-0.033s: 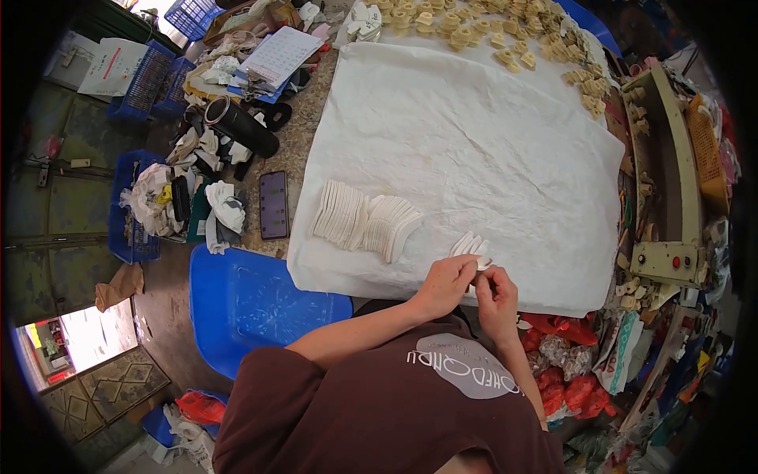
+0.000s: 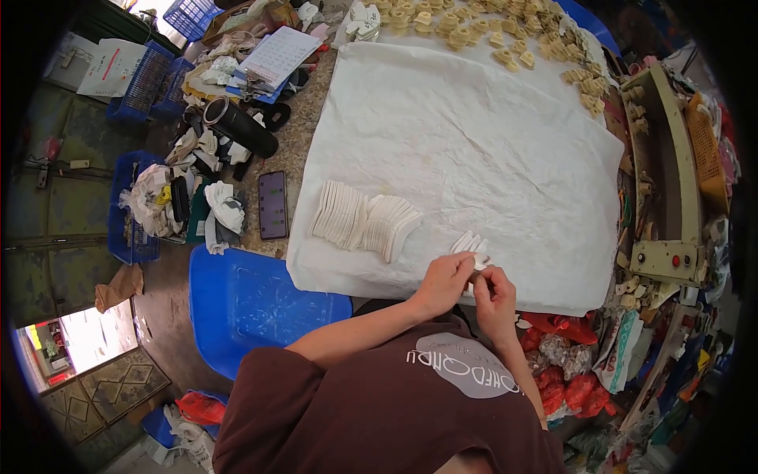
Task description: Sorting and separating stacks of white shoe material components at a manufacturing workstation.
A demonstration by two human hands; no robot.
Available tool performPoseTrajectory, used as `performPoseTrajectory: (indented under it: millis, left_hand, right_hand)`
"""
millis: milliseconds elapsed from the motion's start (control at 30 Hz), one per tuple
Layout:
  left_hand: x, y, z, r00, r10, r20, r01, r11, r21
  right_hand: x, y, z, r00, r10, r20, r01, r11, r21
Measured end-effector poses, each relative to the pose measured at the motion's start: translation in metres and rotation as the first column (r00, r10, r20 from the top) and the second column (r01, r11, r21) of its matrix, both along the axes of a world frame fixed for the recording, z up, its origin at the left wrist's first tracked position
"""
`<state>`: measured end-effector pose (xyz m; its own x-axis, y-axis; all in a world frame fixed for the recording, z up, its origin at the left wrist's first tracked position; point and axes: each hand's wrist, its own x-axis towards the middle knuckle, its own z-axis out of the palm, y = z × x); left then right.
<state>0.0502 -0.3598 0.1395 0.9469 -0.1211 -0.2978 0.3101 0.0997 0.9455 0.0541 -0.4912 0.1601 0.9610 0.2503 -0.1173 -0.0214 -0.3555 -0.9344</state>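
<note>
Close to the front edge of the white cloth [image 2: 489, 174], my left hand [image 2: 444, 284] and my right hand [image 2: 496, 299] meet, thumbs and fingers pinched. Between their fingertips is a small white flat piece [image 2: 481, 259], mostly covered by the fingers. Just beyond them a few similar white pieces [image 2: 467, 241] lie fanned out on the cloth. To the left, many thin off-white pieces stand packed on edge in two adjoining rows, a left row [image 2: 339, 215] and a right row [image 2: 392, 224].
Beige shaped pieces [image 2: 462, 35] cover the table's far end. A phone [image 2: 273, 205], a black cup [image 2: 241, 126] and papers [image 2: 280, 55] lie along the left. A blue bin [image 2: 264, 308] stands below the table's left corner. At right is a machine frame with buttons [image 2: 667, 262].
The white piece at my fingertips has turned slightly, and my right hand has shifted a little to the left. The stacked rows are unmoved.
</note>
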Motion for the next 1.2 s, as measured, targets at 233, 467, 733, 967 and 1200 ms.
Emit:
performPoseTrajectory:
  millis: [233, 467, 733, 967, 1200]
  left_hand:
    - [0.001, 0.011, -0.002, 0.991, 0.026, -0.129, -0.056, 0.971, -0.232]
    - [0.003, 0.013, -0.004, 0.985, -0.108, 0.131, 0.117, 0.991, -0.060]
    - [0.003, 0.007, 0.009, 0.926, -0.217, 0.308, 0.135, 0.954, 0.268]
    - [0.004, 0.010, 0.005, 0.937, -0.220, 0.271, 0.160, 0.960, 0.228]
    - [0.007, 0.009, 0.009, 0.927, -0.242, 0.286, 0.148, 0.938, 0.314]
  right_hand:
    - [0.008, 0.008, 0.006, 0.991, -0.045, -0.129, 0.054, 0.996, 0.065]
    - [0.015, 0.000, 0.009, 0.952, -0.060, -0.300, 0.113, 0.981, 0.161]
    - [0.019, -0.007, 0.000, 0.935, -0.080, -0.345, 0.132, 0.983, 0.128]
    - [0.020, -0.008, 0.002, 0.947, -0.056, -0.316, 0.103, 0.986, 0.133]
    - [0.024, -0.009, 0.000, 0.947, -0.049, -0.317, 0.096, 0.986, 0.133]
